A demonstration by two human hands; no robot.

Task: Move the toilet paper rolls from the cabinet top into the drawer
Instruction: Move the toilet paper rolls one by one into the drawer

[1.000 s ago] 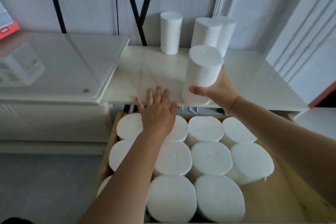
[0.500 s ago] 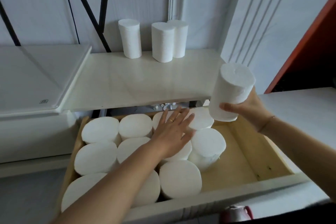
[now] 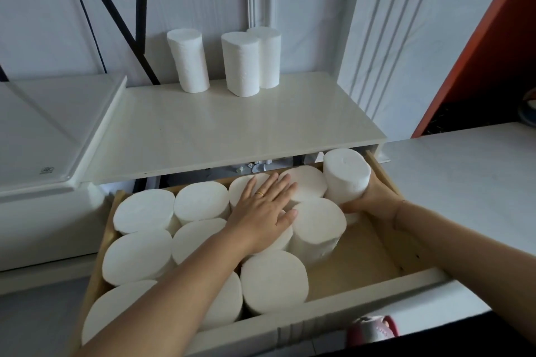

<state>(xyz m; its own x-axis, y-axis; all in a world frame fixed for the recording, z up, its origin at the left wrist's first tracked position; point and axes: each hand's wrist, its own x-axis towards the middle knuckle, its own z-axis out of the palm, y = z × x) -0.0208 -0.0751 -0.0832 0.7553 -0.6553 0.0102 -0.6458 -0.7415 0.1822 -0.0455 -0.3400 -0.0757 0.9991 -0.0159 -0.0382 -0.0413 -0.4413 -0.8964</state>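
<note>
Currently the right hand (image 3: 369,197) grips 1 toilet paper roll (image 3: 346,174) from below and behind, fingers wrapped round its lower end. Roll is tilted, top leaning toward the cabinet, held in the drawer's (image 3: 385,255) far right corner, just beside the right side wall. Whether its base touches the drawer floor: cannot tell, hand hides it.

Left hand (image 3: 262,211) lies flat, fingers spread wide, palm down on the tops of the packed rolls (image 3: 200,203); holds nothing. A ring (image 3: 260,193) shows on 1 finger.

Drawer contents: upright rolls packed tight, filling the left and middle. At least 9 tops visible; forearm covers part of the count. Nearest neighbours of the held roll are a back-row roll on its left, touching or nearly so, and a roll in front (image 3: 317,222). Bare wood floor remains along the right side, in front of the held roll.

Cabinet top (image 3: 232,130): 3 rolls standing upright at the back near the wall. 1 stands alone on the left (image 3: 188,59); 2 on the right are pressed together (image 3: 240,62), (image 3: 268,56).

Surroundings: glass-topped white surface (image 3: 49,130) to the left, black straps (image 3: 116,17) on the wall, a pink-and-white object (image 3: 372,330) below the drawer front, blurred.
</note>
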